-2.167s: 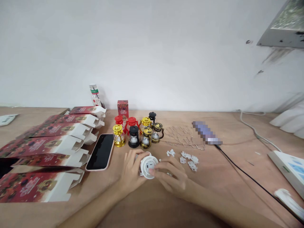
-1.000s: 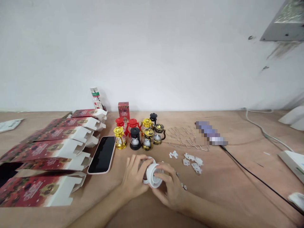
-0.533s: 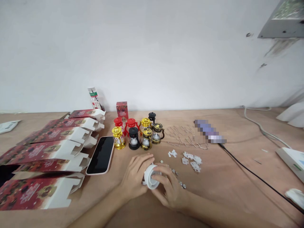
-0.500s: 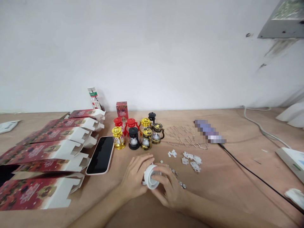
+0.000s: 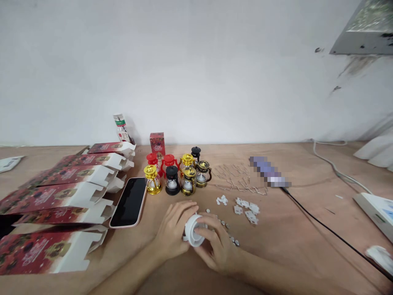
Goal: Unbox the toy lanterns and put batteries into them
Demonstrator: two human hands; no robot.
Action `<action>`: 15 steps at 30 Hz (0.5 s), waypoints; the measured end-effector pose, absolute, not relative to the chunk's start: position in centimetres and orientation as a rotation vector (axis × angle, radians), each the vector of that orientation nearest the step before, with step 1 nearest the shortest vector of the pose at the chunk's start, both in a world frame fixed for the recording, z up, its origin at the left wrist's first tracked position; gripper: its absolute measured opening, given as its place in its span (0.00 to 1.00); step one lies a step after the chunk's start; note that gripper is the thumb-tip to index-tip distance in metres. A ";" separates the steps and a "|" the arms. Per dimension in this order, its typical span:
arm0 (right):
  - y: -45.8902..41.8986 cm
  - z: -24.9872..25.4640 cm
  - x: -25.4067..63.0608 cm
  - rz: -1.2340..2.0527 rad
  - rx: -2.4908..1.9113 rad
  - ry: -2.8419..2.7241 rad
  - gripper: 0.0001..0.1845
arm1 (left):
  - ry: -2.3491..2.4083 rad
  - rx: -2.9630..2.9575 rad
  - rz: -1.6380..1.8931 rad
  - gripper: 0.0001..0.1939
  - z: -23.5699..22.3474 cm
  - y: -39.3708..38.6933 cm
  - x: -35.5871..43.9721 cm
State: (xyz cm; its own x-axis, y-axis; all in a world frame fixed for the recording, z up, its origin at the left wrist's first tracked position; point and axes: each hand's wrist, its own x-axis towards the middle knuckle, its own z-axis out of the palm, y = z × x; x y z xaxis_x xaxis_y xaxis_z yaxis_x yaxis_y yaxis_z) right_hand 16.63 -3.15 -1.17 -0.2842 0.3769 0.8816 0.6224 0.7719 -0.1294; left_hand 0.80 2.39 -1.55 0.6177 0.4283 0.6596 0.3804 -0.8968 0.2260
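Both my hands hold a small white lantern (image 5: 193, 233) just above the wooden table (image 5: 276, 246), its round base turned toward me. My left hand (image 5: 173, 231) wraps around its left side. My right hand (image 5: 216, 246) grips it from the right, fingers curled over the base. A few small silver button cells (image 5: 230, 237) lie right of my hands. Farther back stands a cluster of finished small lanterns (image 5: 178, 174) in gold, red and black. Small white plastic pieces (image 5: 247, 205) lie to the right, behind them a scatter of thin wire handles (image 5: 236, 178).
Flat red-and-white cartons (image 5: 61, 196) lie in a row on the left, beside a phone (image 5: 130, 203) face up. A small red box (image 5: 157, 143) and a bottle (image 5: 121, 127) stand by the wall. A black cable (image 5: 325, 227) crosses the right side near a white box (image 5: 376, 209).
The white lantern has been tipped and turned in my hands, moving slightly toward me. Button cells that my right hand covered now show on the table.
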 end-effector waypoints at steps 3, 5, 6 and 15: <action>-3.1 -1.2 16.6 -0.285 -0.763 -1.902 0.16 | 0.677 2.758 1.171 0.28 -1.3 2.4 0.8; -3.1 -1.3 16.5 -0.282 -0.775 -1.906 0.16 | 0.673 2.751 1.190 0.28 -1.3 2.4 0.8; -3.1 -1.3 16.5 -0.281 -0.777 -1.906 0.16 | 0.670 2.749 1.195 0.28 -1.3 2.5 0.8; -3.0 -1.0 16.5 -0.311 -0.761 -1.918 0.14 | 0.673 2.742 1.206 0.25 -1.1 2.4 0.9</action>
State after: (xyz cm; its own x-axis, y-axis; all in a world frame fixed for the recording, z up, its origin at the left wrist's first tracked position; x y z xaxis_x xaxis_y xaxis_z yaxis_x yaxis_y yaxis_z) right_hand 16.49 -3.01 -0.97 -0.2948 0.3712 0.8805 0.6301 0.7682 -0.1128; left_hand 0.89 2.42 -1.12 0.5960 0.4189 0.6850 0.3627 -0.9016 0.2358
